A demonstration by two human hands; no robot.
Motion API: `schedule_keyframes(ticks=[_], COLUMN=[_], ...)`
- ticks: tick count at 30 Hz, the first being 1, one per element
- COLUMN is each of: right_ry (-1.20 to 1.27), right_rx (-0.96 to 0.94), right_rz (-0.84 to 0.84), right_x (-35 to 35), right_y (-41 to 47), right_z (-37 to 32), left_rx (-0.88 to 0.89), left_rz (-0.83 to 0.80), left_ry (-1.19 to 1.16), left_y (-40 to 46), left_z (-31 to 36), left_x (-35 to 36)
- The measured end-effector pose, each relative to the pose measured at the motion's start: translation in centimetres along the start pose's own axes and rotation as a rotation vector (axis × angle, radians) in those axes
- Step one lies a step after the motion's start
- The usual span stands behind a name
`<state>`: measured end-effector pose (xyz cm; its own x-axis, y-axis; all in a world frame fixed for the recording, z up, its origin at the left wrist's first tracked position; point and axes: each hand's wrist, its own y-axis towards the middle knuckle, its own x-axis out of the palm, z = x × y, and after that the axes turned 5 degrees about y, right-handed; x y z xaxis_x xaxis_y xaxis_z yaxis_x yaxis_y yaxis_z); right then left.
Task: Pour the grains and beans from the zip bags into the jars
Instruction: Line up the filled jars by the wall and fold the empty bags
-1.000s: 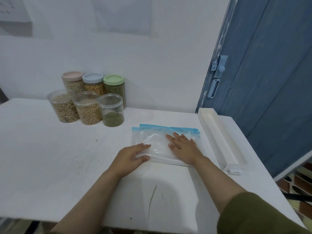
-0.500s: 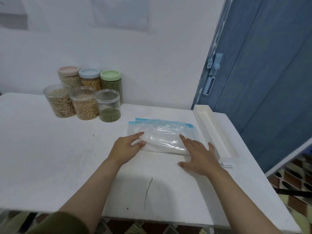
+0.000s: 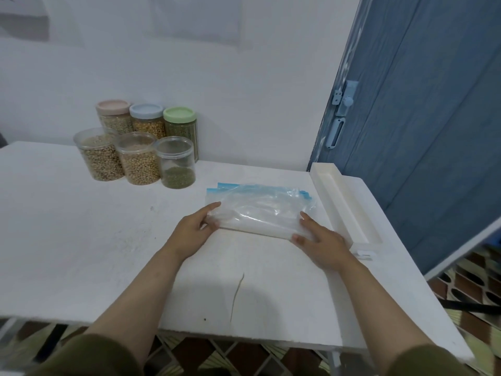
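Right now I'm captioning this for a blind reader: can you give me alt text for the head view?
Two hands, left hand and right hand, grip the near ends of empty zip bags being folded on a white table. Six jars of grains and beans stand at the back left by the wall; a blue door is on the right.

Zip bags [image 3: 260, 207]: clear plastic with blue zip strips, empty, stacked flat on the worktop, the near edge folded or rolled over. Open jars: three clear, lidless, in a row at the rear left, containing beige beans [image 3: 101, 156], tan beans [image 3: 139, 160] and a shallow layer of green grains [image 3: 177, 164]. Lidded jars: pink [image 3: 113, 115], blue [image 3: 147, 118], green [image 3: 180, 123], directly behind them.
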<state>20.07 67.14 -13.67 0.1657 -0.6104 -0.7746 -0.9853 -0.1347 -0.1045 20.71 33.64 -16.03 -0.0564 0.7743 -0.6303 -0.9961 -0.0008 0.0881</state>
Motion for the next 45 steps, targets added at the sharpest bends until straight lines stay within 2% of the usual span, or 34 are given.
schedule_keyframes(ticks=[2,5,7,16,22,25,28,30,33,35,38,41,43,45], right_ry=[0.132,0.46,0.596,0.522,0.363,0.153,-0.159,-0.254,-0.356,-0.423,-0.454,-0.373,-0.358,-0.396], right_rx=[-0.044,-0.126,-0.146,-0.21,0.014,0.094,0.064,0.05,0.084,0.035,-0.103,-0.097,-0.095,-0.105], right_rz=[0.099,0.29,0.317,0.418,0.545,0.512,0.504,0.498,0.34,0.243,0.115,-0.005,0.006,0.047], right_x=[-0.2,0.1,0.7,1.5,3.0,3.0,3.2,3.1,2.4,2.0,2.0,2.9,3.8,4.6], right_y=[-0.2,-1.2,-1.9,-1.4,-0.3,0.0,-0.4,-0.5,-0.5,0.2,1.6,2.4,2.3,2.0], right_z=[-0.4,-0.5,0.1,-2.0,-2.5,-3.2,-3.2,-3.1,-4.1,-5.1,-6.3,-6.4,-5.8,-5.3], left_rx=[-0.024,-0.074,-0.101,-0.22,-0.167,-0.15,-0.173,-0.206,-0.236,-0.217,-0.175,-0.219,-0.19,-0.029], left_rz=[0.101,0.254,0.296,0.45,0.521,0.503,0.482,0.484,0.488,0.474,0.434,0.433,0.501,0.573], left_ry=[0.036,0.073,0.088,0.095,0.12,0.2,0.323,0.416,0.478,0.455,0.414,0.442,0.567,0.663], left_y=[-0.1,-0.2,-0.2,-1.0,-1.7,-1.4,-1.4,-1.2,-0.9,-0.8,-0.8,-0.7,-0.6,-0.2], left_z=[0.4,0.8,0.7,2.0,3.3,3.3,3.8,4.0,3.9,4.1,4.7,4.8,4.9,5.2], left_x=[0.4,0.4,0.5,0.6,1.2,1.4,1.8,1.9,1.9,1.8,1.9,2.0,2.3,2.7])
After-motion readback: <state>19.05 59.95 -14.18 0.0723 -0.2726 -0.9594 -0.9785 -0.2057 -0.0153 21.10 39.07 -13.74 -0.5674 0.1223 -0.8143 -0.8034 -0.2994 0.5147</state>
